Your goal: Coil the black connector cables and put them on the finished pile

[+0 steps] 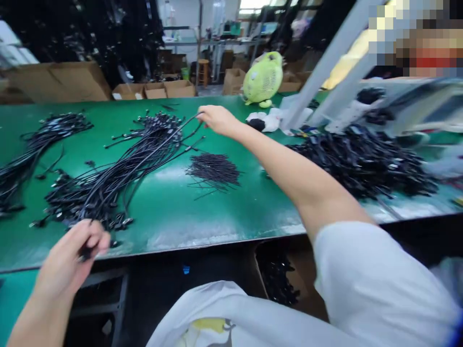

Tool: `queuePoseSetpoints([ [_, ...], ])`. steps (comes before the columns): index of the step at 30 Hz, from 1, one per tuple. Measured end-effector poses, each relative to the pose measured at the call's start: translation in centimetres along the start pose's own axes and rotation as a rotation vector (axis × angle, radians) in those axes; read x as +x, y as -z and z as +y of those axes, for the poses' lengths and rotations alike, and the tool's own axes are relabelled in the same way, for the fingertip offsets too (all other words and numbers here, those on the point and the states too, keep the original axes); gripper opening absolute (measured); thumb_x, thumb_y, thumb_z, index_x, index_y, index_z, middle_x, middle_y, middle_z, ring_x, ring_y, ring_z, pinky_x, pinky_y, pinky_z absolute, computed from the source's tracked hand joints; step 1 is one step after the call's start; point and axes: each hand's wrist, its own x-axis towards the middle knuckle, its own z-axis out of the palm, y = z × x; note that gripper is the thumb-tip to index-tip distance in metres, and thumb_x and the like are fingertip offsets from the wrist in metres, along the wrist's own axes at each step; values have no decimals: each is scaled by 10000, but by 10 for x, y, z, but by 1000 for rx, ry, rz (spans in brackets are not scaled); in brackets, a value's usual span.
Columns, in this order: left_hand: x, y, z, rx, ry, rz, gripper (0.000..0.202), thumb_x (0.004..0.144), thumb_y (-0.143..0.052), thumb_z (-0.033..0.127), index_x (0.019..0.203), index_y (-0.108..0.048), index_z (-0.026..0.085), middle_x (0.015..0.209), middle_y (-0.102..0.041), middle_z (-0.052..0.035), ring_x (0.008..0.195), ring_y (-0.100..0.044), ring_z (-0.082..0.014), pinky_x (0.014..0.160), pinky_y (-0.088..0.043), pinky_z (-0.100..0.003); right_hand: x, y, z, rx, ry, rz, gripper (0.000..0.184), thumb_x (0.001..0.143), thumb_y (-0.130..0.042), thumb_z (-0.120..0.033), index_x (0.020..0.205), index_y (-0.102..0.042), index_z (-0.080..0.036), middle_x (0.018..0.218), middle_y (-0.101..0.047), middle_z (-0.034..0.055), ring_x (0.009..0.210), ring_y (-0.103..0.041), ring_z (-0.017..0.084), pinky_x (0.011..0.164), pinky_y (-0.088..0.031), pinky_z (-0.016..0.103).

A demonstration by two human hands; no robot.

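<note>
My right hand [219, 120] reaches across the green work mat [170, 214] and pinches the end of a long black cable [152, 154]. That cable runs down and left over a loose bundle of black cables [108, 188] with small metal-tipped connectors. My left hand [72, 255] sits at the mat's near edge, its fingers shut on a small black connector [85, 252]. A smaller bundle of black cables [43, 147] lies farther left. A little pile of thin black wires [213, 171] lies between my hands, and a large heap of black cables [361, 164] lies right of my right arm.
A lime-green fan [263, 79] and white cloth pieces [264, 120] stand at the mat's far edge. A white metal frame [333, 67] rises at the right, with a person behind it. Cardboard boxes [155, 89] lie beyond the table. Below the near edge, an open box [285, 279] holds black parts.
</note>
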Motion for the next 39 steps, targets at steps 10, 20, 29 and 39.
queuePoseSetpoints([
  [10,-15,-31,18,-555,-97,-108,312,864,-673,278,669,-465,151,580,-383,84,377,-343,9,315,-291,-63,-4,7,-26,316,110,267,147,973,-442,-252,969,-586,-225,1105,-646,76,997,-581,162,965,-447,402],
  [20,-6,-45,-5,109,-330,149,280,890,-620,392,1044,-679,166,1084,-663,-91,1049,-655,-214,856,-560,-298,-113,-40,-45,-404,621,-58,478,994,-249,-470,777,-611,-247,751,-679,90,576,-607,214,446,-305,315],
  [29,-4,-81,-31,386,-10,-339,305,963,-469,384,988,-677,162,568,-455,48,515,-439,-96,599,-442,-237,-142,-35,-96,-292,499,-155,401,975,-415,-500,859,-649,-196,790,-672,61,731,-630,176,539,-327,268],
  [39,4,-40,-3,-567,-76,-31,315,881,-629,222,1170,-638,98,602,-402,75,455,-366,-14,479,-379,-120,-198,-58,-31,-8,448,-206,320,989,-386,-365,1121,-633,-209,769,-634,45,620,-606,163,543,-428,278],
])
